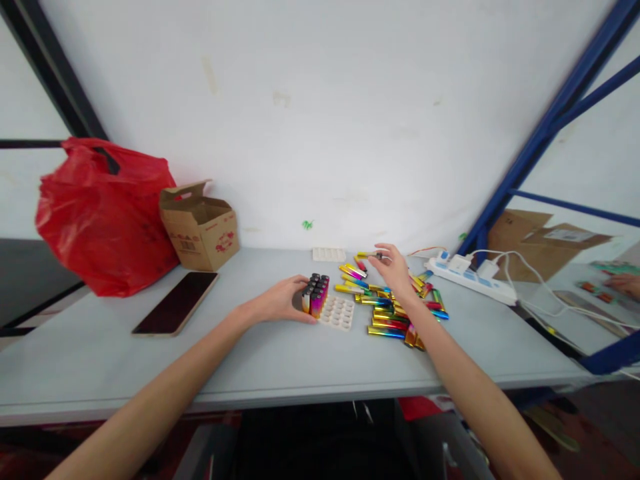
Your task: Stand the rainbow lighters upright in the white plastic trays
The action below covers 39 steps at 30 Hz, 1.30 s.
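Note:
My left hand (283, 300) curves round the left end of a white tray (340, 313) with round holes, thumb at its near edge and fingers behind the lighters. Several shiny lighters (317, 297) with black tops, purple and orange, stand upright in that end; the tray's right part shows bare holes. Over the far side of a loose heap, my right hand (391, 267) pinches a yellow lighter (369, 255) by its dark-topped end, holding it roughly level. The heap of metallic lighters (387, 313), in gold, blue, red and green, lies partly under my right forearm.
A second white tray (329, 255) lies near the wall. To the left are a phone (176, 303), an open cardboard box (200, 227) and a red plastic bag (105, 220). A power strip (473, 279) with cables lies right, by a blue frame. Another person's hand (624, 285) shows far right.

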Available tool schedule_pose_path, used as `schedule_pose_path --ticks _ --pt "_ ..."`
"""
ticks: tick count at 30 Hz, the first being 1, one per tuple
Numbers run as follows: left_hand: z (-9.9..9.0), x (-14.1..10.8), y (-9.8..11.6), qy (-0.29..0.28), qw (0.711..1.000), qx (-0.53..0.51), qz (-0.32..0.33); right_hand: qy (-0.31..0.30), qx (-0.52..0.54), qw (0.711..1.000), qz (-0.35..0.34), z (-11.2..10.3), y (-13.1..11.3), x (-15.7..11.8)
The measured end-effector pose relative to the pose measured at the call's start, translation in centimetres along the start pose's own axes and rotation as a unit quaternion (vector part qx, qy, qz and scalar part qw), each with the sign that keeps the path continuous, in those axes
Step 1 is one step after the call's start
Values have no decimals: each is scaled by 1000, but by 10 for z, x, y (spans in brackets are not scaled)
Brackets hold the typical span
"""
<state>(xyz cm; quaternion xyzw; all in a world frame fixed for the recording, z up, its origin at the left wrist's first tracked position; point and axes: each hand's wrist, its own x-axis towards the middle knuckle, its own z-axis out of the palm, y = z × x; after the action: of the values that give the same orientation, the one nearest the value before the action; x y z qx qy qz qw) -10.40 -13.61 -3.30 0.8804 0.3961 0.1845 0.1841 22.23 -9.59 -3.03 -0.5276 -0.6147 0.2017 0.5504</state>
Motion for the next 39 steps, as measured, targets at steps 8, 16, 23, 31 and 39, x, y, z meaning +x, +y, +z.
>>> schedule_pose_path --ticks 8,16,23,31,39 --pt "1 -1 -1 -12 1000 6 -8 -135 335 922 143 21 -33 -19" --pt "-1 -2 2 0 1000 3 5 -199 236 946 95 32 -51 -37" --pt "1 -2 4 4 1000 20 6 -50 -4 998 -49 41 -43 -43" --pt "2 -2 4 -4 999 47 -9 -95 -25 993 -69 39 -36 -41" --pt "2 -2 4 3 1000 29 -6 -199 -31 974 -108 39 -34 -47"
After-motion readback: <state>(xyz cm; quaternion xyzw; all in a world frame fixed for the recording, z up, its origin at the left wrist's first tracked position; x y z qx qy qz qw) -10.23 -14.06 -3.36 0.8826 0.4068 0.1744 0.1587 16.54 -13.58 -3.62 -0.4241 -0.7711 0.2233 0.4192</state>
